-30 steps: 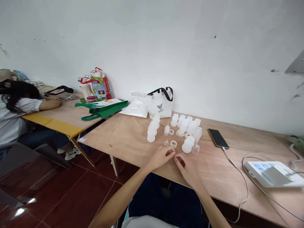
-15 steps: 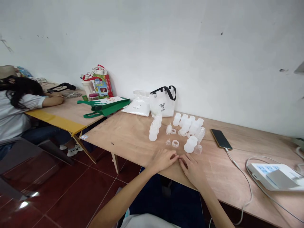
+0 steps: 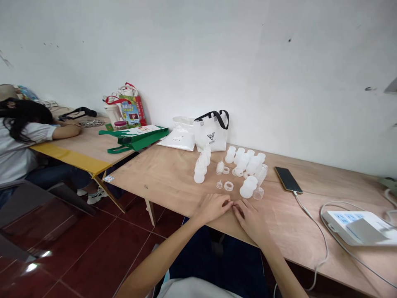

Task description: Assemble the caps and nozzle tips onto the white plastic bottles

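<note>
My left hand [image 3: 216, 207] rests on the front of the wooden table [image 3: 167, 186], its fingers loosely bent and no object in it. Beside it lies my right hand [image 3: 248, 215], also holding nothing, with a gap between thumb and forefinger. The fingertips of both hands meet near the table edge. Just beyond them are a clear nipple-shaped piece [image 3: 219, 184] and a translucent ring [image 3: 228, 186]. White waisted containers [image 3: 248, 187] stand to the right, near a clear cup [image 3: 258, 193]. Another row of white containers [image 3: 200, 170] is on the left, with stacked clear pieces [image 3: 220, 167] between.
A white tote bag [image 3: 212, 132] and a plastic packet [image 3: 178, 138] stand by the wall. On the right lie a phone [image 3: 288, 180] with its cable and a white box [image 3: 361, 227]. A green bag [image 3: 139, 140] bridges toward another table, where a person [image 3: 25, 145] leans forward.
The view has shifted very slightly, so things sit a little higher in the picture. Both hands keep their place and pose on the table.
</note>
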### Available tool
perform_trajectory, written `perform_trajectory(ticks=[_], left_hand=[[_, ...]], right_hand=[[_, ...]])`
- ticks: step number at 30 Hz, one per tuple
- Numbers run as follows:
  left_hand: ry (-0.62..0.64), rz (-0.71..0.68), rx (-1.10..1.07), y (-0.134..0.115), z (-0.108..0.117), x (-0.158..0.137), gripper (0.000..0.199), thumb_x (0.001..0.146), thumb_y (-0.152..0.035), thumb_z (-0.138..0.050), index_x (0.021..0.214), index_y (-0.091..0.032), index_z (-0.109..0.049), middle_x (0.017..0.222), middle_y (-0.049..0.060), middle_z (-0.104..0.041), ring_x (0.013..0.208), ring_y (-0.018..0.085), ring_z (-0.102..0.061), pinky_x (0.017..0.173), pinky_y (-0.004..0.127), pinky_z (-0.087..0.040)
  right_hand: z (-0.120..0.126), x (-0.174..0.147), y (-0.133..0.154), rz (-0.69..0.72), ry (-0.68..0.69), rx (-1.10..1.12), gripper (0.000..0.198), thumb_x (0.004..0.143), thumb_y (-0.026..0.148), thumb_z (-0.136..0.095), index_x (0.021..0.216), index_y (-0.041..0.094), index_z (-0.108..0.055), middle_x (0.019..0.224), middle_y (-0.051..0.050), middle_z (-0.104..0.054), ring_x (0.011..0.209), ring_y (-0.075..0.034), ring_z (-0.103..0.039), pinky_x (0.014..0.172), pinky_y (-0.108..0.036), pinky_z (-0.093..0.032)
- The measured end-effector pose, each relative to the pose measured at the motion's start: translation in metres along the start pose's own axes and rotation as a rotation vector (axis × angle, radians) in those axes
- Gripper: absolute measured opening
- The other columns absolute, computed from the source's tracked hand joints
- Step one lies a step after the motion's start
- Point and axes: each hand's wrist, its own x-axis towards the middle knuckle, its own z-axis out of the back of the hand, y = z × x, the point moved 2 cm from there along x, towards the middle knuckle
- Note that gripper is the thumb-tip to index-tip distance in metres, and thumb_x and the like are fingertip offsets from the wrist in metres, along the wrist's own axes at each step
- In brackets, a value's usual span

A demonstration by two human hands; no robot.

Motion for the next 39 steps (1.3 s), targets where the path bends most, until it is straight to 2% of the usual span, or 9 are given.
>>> perform_trajectory(ticks=[19, 25, 27, 29, 32, 34, 37, 39], left_hand=[[0.017, 0.020, 0.000, -0.004, 0.004, -0.001, 0.028, 0.100, -0.039, -0.052, 0.086, -0.021, -0.067, 0.080, 0.001, -0.072, 0.074, 0.017, -0.063, 0.062, 0.026, -0.031], [0.002, 0.016, -0.136, -0.001, 0.006, 0.002, 0.028, 0.100, -0.038, -0.052, 0.082, -0.020, -0.063, 0.077, 0.000, -0.069, 0.071, 0.015, -0.059, 0.062, 0.025, -0.034], [-0.019, 0.007, -0.255, -0.001, 0.009, 0.004, 0.022, 0.099, -0.033, -0.052, 0.086, -0.019, -0.062, 0.080, 0.000, -0.068, 0.072, 0.014, -0.059, 0.066, 0.025, -0.039], [-0.063, -0.006, -0.343, 0.001, 0.012, 0.006, 0.015, 0.098, -0.028, -0.052, 0.091, -0.019, -0.061, 0.087, 0.000, -0.068, 0.076, 0.015, -0.059, 0.071, 0.025, -0.044], [-0.186, 0.040, -0.329, 0.006, 0.015, 0.006, 0.011, 0.098, -0.028, -0.052, 0.097, -0.020, -0.059, 0.102, 0.002, -0.064, 0.085, 0.016, -0.060, 0.080, 0.028, -0.049], [-0.284, 0.099, -0.258, 0.012, 0.015, 0.006, 0.012, 0.098, -0.029, -0.052, 0.103, -0.021, -0.059, 0.115, 0.005, -0.059, 0.094, 0.018, -0.061, 0.089, 0.033, -0.050], [-0.390, 0.120, -0.146, 0.019, 0.012, 0.005, 0.020, 0.097, -0.026, -0.054, 0.115, -0.021, -0.058, 0.137, 0.010, -0.045, 0.118, 0.024, -0.056, 0.108, 0.042, -0.045], [-0.386, 0.091, -0.097, 0.022, 0.008, 0.005, 0.032, 0.096, -0.025, -0.055, 0.128, -0.023, -0.055, 0.150, 0.012, -0.034, 0.133, 0.028, -0.047, 0.115, 0.047, -0.039]], right_hand=[[0.000, 0.000, 0.000, -0.009, 0.012, -0.025, 0.025, 0.106, 0.036, -0.040, 0.097, 0.026, -0.062, 0.094, -0.002, -0.068, 0.077, -0.019, -0.068, 0.065, -0.029, -0.046], [0.006, 0.000, 0.004, -0.003, 0.014, 0.037, 0.027, 0.106, 0.035, -0.038, 0.100, 0.027, -0.063, 0.094, -0.003, -0.068, 0.075, -0.019, -0.068, 0.066, -0.030, -0.049], [0.011, 0.000, 0.007, -0.018, -0.054, 0.104, 0.026, 0.106, 0.033, -0.037, 0.108, 0.027, -0.063, 0.097, -0.004, -0.068, 0.076, -0.020, -0.067, 0.068, -0.031, -0.051], [0.017, -0.001, 0.008, -0.068, -0.211, 0.143, 0.025, 0.105, 0.033, -0.039, 0.115, 0.026, -0.061, 0.100, -0.007, -0.067, 0.084, -0.022, -0.067, 0.075, -0.035, -0.052], [0.027, -0.002, 0.005, -0.182, -0.517, 0.125, 0.026, 0.102, 0.034, -0.045, 0.123, 0.023, -0.058, 0.113, -0.013, -0.063, 0.109, -0.030, -0.062, 0.092, -0.046, -0.051], [0.029, -0.002, 0.001, -0.218, -0.631, 0.128, 0.033, 0.101, 0.035, -0.048, 0.130, 0.022, -0.054, 0.128, -0.016, -0.055, 0.126, -0.033, -0.052, 0.102, -0.053, -0.046], [0.026, -0.001, -0.005, -0.229, -0.626, 0.138, 0.045, 0.100, 0.038, -0.048, 0.142, 0.022, -0.044, 0.145, -0.019, -0.040, 0.142, -0.034, -0.037, 0.110, -0.059, -0.040], [0.023, 0.001, -0.008, -0.236, -0.576, 0.114, 0.051, 0.100, 0.040, -0.047, 0.148, 0.023, -0.038, 0.152, -0.020, -0.034, 0.147, -0.036, -0.032, 0.112, -0.062, -0.038]])
